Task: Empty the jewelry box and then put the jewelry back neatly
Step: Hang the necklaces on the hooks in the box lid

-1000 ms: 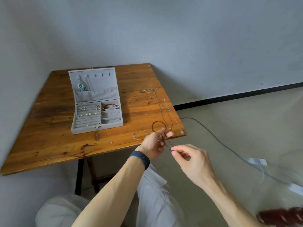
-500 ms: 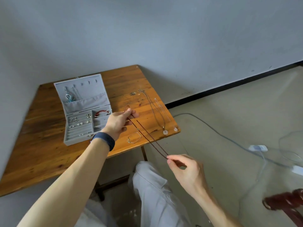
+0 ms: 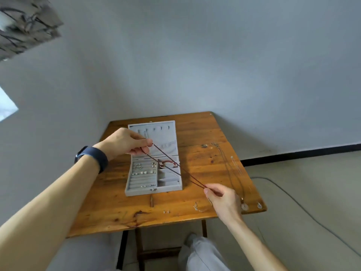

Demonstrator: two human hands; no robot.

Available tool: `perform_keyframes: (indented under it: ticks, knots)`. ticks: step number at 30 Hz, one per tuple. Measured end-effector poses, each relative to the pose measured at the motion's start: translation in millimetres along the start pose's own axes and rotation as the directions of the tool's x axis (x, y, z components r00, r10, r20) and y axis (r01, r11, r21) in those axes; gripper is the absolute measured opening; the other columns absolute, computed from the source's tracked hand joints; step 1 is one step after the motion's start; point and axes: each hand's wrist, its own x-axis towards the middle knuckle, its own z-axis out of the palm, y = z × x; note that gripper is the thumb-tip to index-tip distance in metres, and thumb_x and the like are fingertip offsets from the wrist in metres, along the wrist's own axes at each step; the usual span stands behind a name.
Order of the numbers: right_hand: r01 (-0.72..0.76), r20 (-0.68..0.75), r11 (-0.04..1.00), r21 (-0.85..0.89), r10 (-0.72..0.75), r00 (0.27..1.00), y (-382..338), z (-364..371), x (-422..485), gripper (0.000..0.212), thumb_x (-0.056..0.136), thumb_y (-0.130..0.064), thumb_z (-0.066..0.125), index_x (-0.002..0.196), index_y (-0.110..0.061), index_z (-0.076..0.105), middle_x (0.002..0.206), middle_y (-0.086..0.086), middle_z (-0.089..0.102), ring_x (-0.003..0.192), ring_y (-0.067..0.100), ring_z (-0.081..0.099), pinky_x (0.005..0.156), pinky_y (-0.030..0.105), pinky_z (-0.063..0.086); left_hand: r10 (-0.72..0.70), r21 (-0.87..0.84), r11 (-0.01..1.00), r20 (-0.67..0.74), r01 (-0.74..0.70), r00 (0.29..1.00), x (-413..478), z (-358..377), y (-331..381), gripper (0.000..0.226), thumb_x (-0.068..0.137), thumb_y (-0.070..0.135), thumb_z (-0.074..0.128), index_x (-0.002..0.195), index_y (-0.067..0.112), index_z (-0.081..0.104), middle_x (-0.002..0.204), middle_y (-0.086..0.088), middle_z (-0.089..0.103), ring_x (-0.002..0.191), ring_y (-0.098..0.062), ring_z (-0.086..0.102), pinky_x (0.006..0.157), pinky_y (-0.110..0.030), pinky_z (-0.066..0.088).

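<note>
Left hand (image 3: 125,141) pinches one end of a dark red cord necklace (image 3: 187,172) btw thumb and curled fingers, up over the open lid (image 3: 166,137) of the grey jewelry box (image 3: 136,191). Right hand (image 3: 222,198) pinches the other end btw thumb and forefinger, low over the wooden table (image 3: 117,210), just right of the box's front corner. The cord runs taut as a doubled strand diagonally above the box's right-hand compartments.

The box isn't empty: earrings (image 3: 142,171) sit in the padded rows, and a red bracelet (image 3: 168,163) lies in the top-right compartment, directly under the cord. Judging by that, this is the put-back stage, w/ the cord probably headed for the lid hooks, though the hooks are too small to read clearly.

Risks from here:
- If the cord sags or is lowered while stretched, it could catch the red bracelet and drag it out.
- Two thin chain necklaces (image 3: 232,169) lie along the table's right side, pendants (image 3: 244,207) at the very edge and right beside the right wrist. A sideways sweep of that hand could push them off.
- A small loose chain (image 3: 199,207) lies near the right hand too, so it's easy to snag.
- Letting go of one end early would drop the cord in a tangle, not neatly.
</note>
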Motion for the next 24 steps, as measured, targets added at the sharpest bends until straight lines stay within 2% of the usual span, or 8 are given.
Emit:
perform_keyframes:
  ticks: [3,7,9,12,15,19,22,24]
  knots:
    - [-0.056,0.040,0.998,0.017,0.055,0.998,-17,22,37,0.011,0.088,-0.021,0.075,0.093,-0.032,0.075,0.090,-0.012,0.075,0.092,0.008,0.069,0.090,0.032,0.056,0.016,0.042,0.999,-0.021,-0.015,1.000,2,-30,-11,0.021,0.080,0.044,0.077,0.077,0.024,0.081,0.080,0.005,0.077,0.066,-0.006,0.068,0.059,-0.016,0.053]
    - [-0.028,0.027,0.997,-0.066,0.030,0.999,-35,47,83,0.010,0.088,-0.022,0.075,0.091,-0.031,0.074,0.087,-0.013,0.074,0.092,0.009,0.069,0.079,0.018,0.050,0.058,0.326,0.945,-0.108,-0.020,0.992,10,-54,-29,0.018,0.083,0.049,0.075,0.072,0.034,0.079,0.072,0.015,0.074,0.064,-0.003,0.067,0.066,-0.020,0.054]
    - [0.025,0.043,0.993,-0.116,-0.020,0.999,-49,61,104,0.013,0.089,-0.022,0.074,0.090,-0.034,0.071,0.087,-0.019,0.070,0.092,0.005,0.067,0.070,0.008,0.041,0.104,0.275,0.960,-0.191,-0.048,0.976,16,-60,-33,0.016,0.083,0.048,0.075,0.072,0.037,0.079,0.072,0.016,0.074,0.064,-0.002,0.067,0.067,-0.020,0.053]
    - [0.139,0.066,0.967,-0.214,-0.128,0.990,-73,88,134,0.010,0.091,-0.021,0.072,0.089,-0.031,0.070,0.084,-0.023,0.067,0.083,-0.004,0.061,0.060,0.002,0.036,0.128,0.044,0.992,-0.359,-0.120,0.925,29,-70,-32,0.014,0.086,0.045,0.074,0.078,0.035,0.079,0.076,0.016,0.076,0.066,0.001,0.068,0.070,-0.018,0.050]
    - [0.276,0.129,0.902,-0.331,-0.247,0.960,-94,116,162,0.010,0.094,-0.018,0.065,0.093,-0.026,0.072,0.086,-0.018,0.067,0.079,0.000,0.060,0.058,0.000,0.037,0.157,0.065,0.987,-0.517,-0.144,0.841,47,-79,-26,0.015,0.088,0.043,0.073,0.084,0.029,0.078,0.074,0.019,0.074,0.065,0.007,0.065,0.066,-0.009,0.046]
    - [0.425,0.239,0.748,-0.509,-0.352,0.905,-110,147,190,0.011,0.099,-0.023,0.057,0.097,-0.024,0.068,0.095,-0.011,0.071,0.085,0.009,0.065,0.069,0.018,0.051,0.287,0.293,0.947,-0.585,-0.132,0.759,73,-86,-13,0.011,0.090,0.037,0.072,0.089,0.029,0.079,0.078,0.019,0.072,0.076,0.005,0.064,0.068,-0.002,0.042]
    - [0.461,0.282,0.673,-0.579,-0.365,0.887,-115,161,206,0.012,0.100,-0.026,0.055,0.103,-0.024,0.066,0.098,-0.009,0.072,0.083,0.012,0.068,0.073,0.028,0.057,0.343,0.349,0.923,-0.555,-0.162,0.758,92,-88,-4,0.010,0.091,0.035,0.071,0.090,0.028,0.078,0.078,0.021,0.068,0.078,0.006,0.061,0.070,-0.003,0.043]
    - [0.487,0.319,0.615,-0.620,-0.370,0.873,-115,167,214,0.013,0.099,-0.027,0.054,0.106,-0.026,0.066,0.100,-0.008,0.074,0.083,0.015,0.069,0.071,0.029,0.057,0.343,0.351,0.921,-0.529,-0.168,0.776,103,-86,1,0.011,0.091,0.036,0.071,0.092,0.028,0.078,0.083,0.016,0.071,0.080,0.003,0.062,0.075,-0.013,0.049]
